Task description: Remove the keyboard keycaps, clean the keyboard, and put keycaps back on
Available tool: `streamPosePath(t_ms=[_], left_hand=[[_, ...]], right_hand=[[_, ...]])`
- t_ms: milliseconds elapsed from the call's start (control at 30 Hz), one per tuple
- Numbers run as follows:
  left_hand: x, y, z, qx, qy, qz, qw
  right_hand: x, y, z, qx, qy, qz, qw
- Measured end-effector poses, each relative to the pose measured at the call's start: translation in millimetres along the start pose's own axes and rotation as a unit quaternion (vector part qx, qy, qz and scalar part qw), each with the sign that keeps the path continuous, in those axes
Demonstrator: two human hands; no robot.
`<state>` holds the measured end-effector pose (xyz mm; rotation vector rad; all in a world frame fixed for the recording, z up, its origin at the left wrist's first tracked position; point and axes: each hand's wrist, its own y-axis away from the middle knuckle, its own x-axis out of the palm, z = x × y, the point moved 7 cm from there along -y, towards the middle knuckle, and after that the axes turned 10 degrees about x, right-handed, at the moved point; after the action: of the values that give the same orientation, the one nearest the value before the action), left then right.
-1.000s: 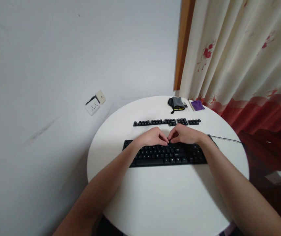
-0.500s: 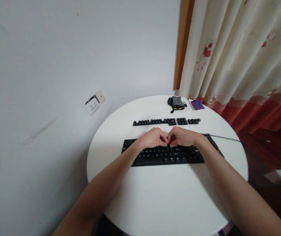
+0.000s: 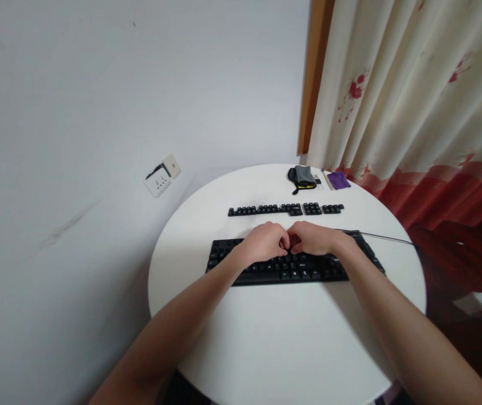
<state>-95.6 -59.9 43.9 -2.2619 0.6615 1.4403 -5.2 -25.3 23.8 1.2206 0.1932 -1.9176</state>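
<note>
A black keyboard (image 3: 295,269) lies across the middle of a round white table (image 3: 283,343). My left hand (image 3: 264,242) and my right hand (image 3: 314,237) hover over its upper middle rows, knuckles up, fingers curled and pinched together so the fingertips of both meet. Whatever sits between the fingertips is hidden by the fingers. Beyond the keyboard, a row of loose black keycaps (image 3: 285,210) is lined up on the table.
A grey and black pouch (image 3: 302,176), a small thin tool (image 3: 327,179) and a purple cloth (image 3: 338,180) lie at the table's far edge. The keyboard's cable (image 3: 388,238) runs off to the right. A wall socket (image 3: 162,176) is left; a curtain (image 3: 413,95) hangs right.
Both hands have stayed pinched together over the keyboard's middle. The keyboard has shifted slightly leftward under them, showing more of its right end.
</note>
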Motion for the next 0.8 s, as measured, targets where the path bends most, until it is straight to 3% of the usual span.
streamPosePath(t_ms=[333,533,800], left_hand=[[5.4,0.5,6.3,-0.026,0.027,0.013,0.999],[5.3,-0.2,11.4,-0.033,0.055,0.013,0.998],[7.9,-1.9,16.9,-0.042,0.109,0.000,0.993]], right_hand=[[2.1,1.5,4.7,-0.021,0.024,-0.009,0.999],[2.0,5.2,10.7,0.006,0.077,-0.035,0.996],[4.0,3.8,6.7,0.005,0.058,-0.019,0.998]])
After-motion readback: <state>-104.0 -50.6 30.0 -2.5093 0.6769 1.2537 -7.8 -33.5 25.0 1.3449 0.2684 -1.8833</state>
